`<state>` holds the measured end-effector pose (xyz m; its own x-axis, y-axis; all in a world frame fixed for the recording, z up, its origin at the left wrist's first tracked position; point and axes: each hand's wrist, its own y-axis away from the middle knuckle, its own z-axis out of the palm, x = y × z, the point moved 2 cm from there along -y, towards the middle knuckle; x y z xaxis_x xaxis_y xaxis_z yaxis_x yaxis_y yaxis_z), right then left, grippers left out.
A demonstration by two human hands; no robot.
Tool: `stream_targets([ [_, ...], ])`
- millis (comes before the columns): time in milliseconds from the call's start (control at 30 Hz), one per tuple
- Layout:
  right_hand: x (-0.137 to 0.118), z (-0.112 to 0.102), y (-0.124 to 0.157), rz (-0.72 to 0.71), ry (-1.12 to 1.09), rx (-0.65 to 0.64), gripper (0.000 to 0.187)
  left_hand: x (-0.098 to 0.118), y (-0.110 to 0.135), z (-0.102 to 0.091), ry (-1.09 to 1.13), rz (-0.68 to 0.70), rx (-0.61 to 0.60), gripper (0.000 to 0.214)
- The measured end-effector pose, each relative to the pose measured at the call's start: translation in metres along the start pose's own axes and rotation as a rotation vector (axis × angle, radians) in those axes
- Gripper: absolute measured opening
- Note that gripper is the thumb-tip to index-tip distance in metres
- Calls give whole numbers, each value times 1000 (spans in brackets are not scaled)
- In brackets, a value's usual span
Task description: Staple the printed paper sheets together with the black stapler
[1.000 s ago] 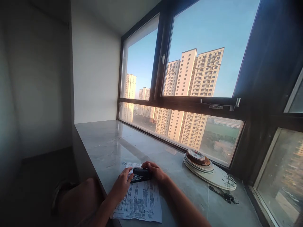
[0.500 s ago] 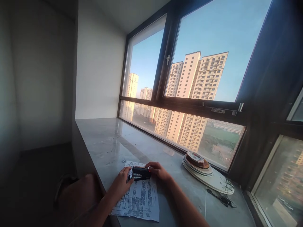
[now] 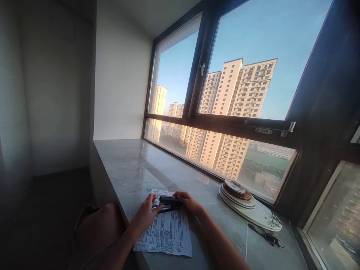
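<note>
A black stapler (image 3: 170, 200) is held low over a printed sheet of paper (image 3: 165, 234) on the stone sill. Its dark top part stands apart from a metal strip beneath. My right hand (image 3: 189, 202) grips the stapler's right end, with fingers over the top. From the other side, my left hand (image 3: 146, 213) holds the left end, its thumb against the metal strip and its fingers curled near the tip. Whatever lies inside the stapler is too small to make out.
A small light scrap (image 3: 149, 189) lies beyond the paper. Stacked plates (image 3: 239, 200) stand to the right by the window, with a dark corded item (image 3: 267, 236) in front. The sill's front edge (image 3: 112, 180) drops off at left, beside my knee.
The stapler has tilted, and its top part now sits higher above the metal strip in view. My left thumb has moved slightly along its left end. The whole view has shifted a little.
</note>
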<state>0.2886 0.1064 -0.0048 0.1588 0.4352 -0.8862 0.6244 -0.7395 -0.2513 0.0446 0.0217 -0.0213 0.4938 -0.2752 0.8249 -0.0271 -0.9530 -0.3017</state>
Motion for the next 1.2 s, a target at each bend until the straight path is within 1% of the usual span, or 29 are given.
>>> stream_targets([
  [33,-1,0,0,-3,4,5,56,0,0,0,-1,-12,-9,50],
  [100,-3,0,2,-16,21,61,56,0,0,0,-3,-8,-6,48],
  [167,-7,1,4,-52,100,118,55,-3,-1,1,2,16,15,45],
  [233,-13,4,5,-131,229,106,53,-7,-3,3,21,38,34,43],
  [300,-17,11,5,-205,321,63,57,-10,-4,4,45,52,43,42],
  [367,-19,16,4,-221,287,51,61,-11,-5,2,68,61,75,48],
  [433,-20,20,3,-192,198,79,56,-8,-7,-3,117,37,161,58],
  [500,-24,21,3,-202,194,164,46,-4,-9,-10,274,-34,225,60],
  [533,-27,22,3,-239,236,228,40,-2,-11,-12,407,-85,240,56],
  [600,-37,23,4,-382,394,348,28,3,-14,-15,742,-223,253,40],
  [633,-43,26,5,-473,495,383,26,5,-14,-16,909,-303,260,33],
  [667,-48,29,5,-562,603,392,27,8,-15,-16,1059,-380,262,26],
  [733,-56,37,7,-700,822,356,35,13,-15,-16,1290,-499,222,17],
  [800,-60,44,8,-782,987,309,41,18,-13,-17,1427,-550,169,19],
  [833,-61,46,8,-810,1044,293,42,20,-12,-18,1467,-561,163,20],
  [933,-62,50,9,-861,1163,275,41,22,-9,-20,1485,-585,204,19],
  [1067,-63,50,11,-908,1259,258,32,20,-6,-20,1414,-576,231,19],
  [1133,-64,51,11,-917,1257,271,31,16,-5,-18,1384,-565,232,20],
  [1200,-64,50,9,-872,1185,308,34,12,-4,-16,1363,-566,223,23],
])
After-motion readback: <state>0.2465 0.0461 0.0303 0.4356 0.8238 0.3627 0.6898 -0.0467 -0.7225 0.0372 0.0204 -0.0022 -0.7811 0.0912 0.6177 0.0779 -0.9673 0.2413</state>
